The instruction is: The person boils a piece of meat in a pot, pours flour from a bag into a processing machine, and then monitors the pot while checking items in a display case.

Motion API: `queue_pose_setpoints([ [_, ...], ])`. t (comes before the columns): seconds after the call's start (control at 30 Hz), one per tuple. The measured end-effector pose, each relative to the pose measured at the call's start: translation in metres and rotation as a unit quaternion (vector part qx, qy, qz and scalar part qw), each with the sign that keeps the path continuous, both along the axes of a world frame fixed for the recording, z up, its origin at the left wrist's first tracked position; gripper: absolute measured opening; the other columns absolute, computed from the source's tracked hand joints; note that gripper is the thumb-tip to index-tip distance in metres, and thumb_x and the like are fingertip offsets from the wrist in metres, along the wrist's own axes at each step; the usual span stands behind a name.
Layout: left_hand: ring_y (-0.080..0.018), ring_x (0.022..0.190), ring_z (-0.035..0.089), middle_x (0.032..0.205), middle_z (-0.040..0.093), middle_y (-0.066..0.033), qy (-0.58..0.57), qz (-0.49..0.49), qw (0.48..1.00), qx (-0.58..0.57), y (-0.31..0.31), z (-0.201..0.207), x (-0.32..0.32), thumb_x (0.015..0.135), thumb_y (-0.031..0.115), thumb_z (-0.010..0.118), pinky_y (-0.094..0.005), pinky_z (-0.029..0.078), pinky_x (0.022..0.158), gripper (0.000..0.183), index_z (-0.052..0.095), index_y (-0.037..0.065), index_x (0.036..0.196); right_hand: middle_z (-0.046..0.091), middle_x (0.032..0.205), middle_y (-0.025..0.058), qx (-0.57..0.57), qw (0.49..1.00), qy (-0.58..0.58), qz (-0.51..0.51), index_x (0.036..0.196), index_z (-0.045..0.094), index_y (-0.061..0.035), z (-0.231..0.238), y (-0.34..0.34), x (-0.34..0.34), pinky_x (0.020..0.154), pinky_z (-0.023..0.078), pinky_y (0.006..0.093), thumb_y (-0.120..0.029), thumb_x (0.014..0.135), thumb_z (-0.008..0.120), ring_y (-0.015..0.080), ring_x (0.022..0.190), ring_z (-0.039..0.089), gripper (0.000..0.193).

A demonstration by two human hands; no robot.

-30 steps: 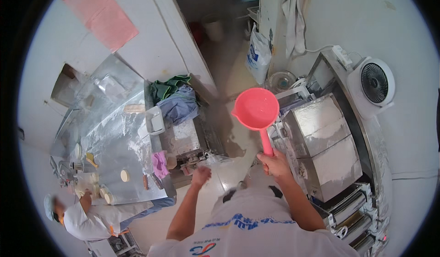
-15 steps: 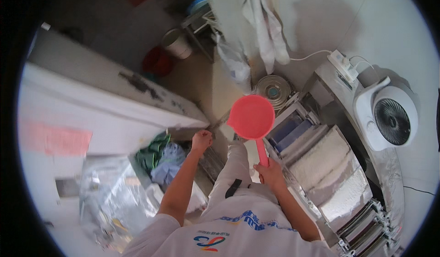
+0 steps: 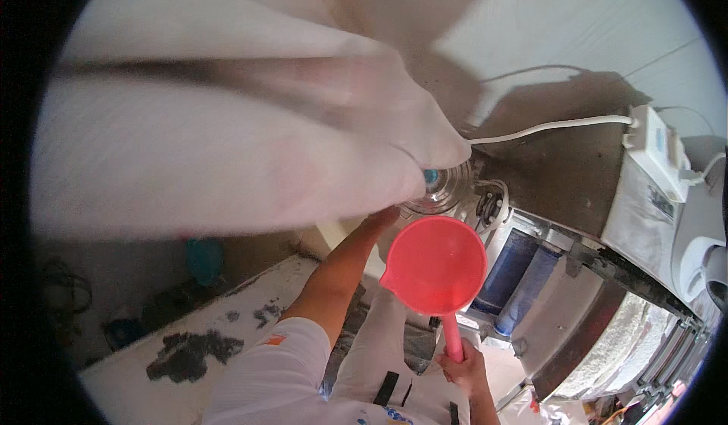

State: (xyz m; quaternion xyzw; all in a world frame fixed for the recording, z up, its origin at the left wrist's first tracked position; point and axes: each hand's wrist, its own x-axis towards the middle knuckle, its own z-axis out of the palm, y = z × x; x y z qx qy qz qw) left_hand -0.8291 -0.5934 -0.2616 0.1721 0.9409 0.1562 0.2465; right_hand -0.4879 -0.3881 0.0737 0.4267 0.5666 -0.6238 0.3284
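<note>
My right hand [image 3: 466, 368] is closed around the handle of a red plastic water dipper [image 3: 436, 264]. Its round bowl, with a small spout on the left, faces up, and only the smooth red inside shows. My left arm stretches forward, and the left hand [image 3: 385, 217] sits at the lower edge of a hanging whitish cloth [image 3: 250, 152]. The cloth hides its fingers. Just beyond the dipper and beside that hand is a round, shiny metal item [image 3: 457, 186] with ringed edges and a blue centre, partly covered by the cloth.
To the right stands a machine with blue rollers [image 3: 516, 281] and a white floury mass [image 3: 622, 349]. A white power strip [image 3: 656, 152] with cables and part of a white fan [image 3: 701, 235] are on the ledge above. At lower left is a worn white panel [image 3: 189, 353] with dark patches.
My view has moved in close to the hanging cloth, which now fills the upper left. My left arm has reached forward to the cloth's edge. The dipper stays in my right hand.
</note>
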Motion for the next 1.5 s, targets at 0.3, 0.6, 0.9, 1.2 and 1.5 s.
queue_pose_setpoints([
  [0.3,-0.0403,0.096,0.068,0.104,0.069,-0.0227,0.034,-0.046,0.995,-0.082,0.053,-0.108,-0.078,0.09,0.027,0.066,-0.0528,0.054,0.088,0.029,0.069,0.003,0.106,0.06,0.069,-0.0002,0.023,0.989,0.053,-0.138,0.096,0.062,-0.0089,-0.024,-0.034,-0.047,0.049,0.044,0.028,-0.01,0.091,0.075,0.0097,0.055,0.054,0.014],
  [0.6,-0.0419,0.104,0.066,0.113,0.066,-0.0237,0.048,-0.067,0.993,-0.079,0.058,-0.124,-0.088,0.086,0.03,0.07,-0.0531,0.053,0.093,0.038,0.068,0.003,0.113,0.063,0.071,0.0058,0.103,0.99,0.069,-0.064,0.105,0.063,-0.007,-0.039,-0.03,-0.049,0.054,0.049,0.0324,-0.014,0.091,0.076,0.016,0.058,0.06,0.02],
  [0.9,-0.0434,0.111,0.063,0.122,0.064,-0.0247,0.007,-0.108,0.991,0.076,0.044,-0.03,-0.021,0.082,0.033,0.074,-0.0533,0.052,0.098,0.049,0.067,0.002,0.12,0.06,0.067,0.0001,-0.009,0.991,0.0,-0.137,0.094,0.061,-0.0045,-0.023,-0.015,-0.058,0.051,0.043,0.0269,-0.016,0.087,0.084,0.008,0.055,0.054,0.026],
  [1.2,-0.0458,0.118,0.061,0.132,0.061,-0.0269,-0.082,-0.015,0.996,0.037,-0.053,0.111,0.06,0.077,0.037,0.078,-0.0538,0.051,0.102,0.062,0.066,0.003,0.126,0.052,0.065,0.0,-0.023,0.991,0.038,-0.125,0.096,0.054,-0.006,-0.048,-0.023,-0.103,0.045,0.041,0.0292,-0.033,0.1,0.07,0.011,0.05,0.051,0.031],
  [1.5,-0.0423,0.112,0.063,0.114,0.07,-0.0206,-0.119,0.155,0.98,-0.035,-0.134,0.155,0.096,0.073,0.027,0.082,-0.0488,0.052,0.097,0.05,0.072,0.008,0.118,0.069,0.078,0.0215,0.256,0.964,0.073,0.007,0.093,0.061,0.0046,-0.21,-0.062,-0.182,0.065,0.055,0.0513,-0.041,0.105,0.055,0.0365,0.075,0.072,0.047],
])
